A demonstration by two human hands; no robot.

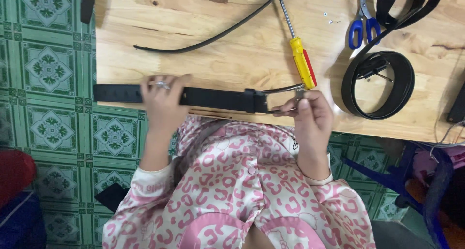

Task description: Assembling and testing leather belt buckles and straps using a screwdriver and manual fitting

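Gripping a black belt along the near edge of a pale wooden table: left hand closed over the strap, right hand pinching the metal buckle. Yellow screwdriver, blue scissors, coiled belt lie beyond (green patterned floor tiles below)
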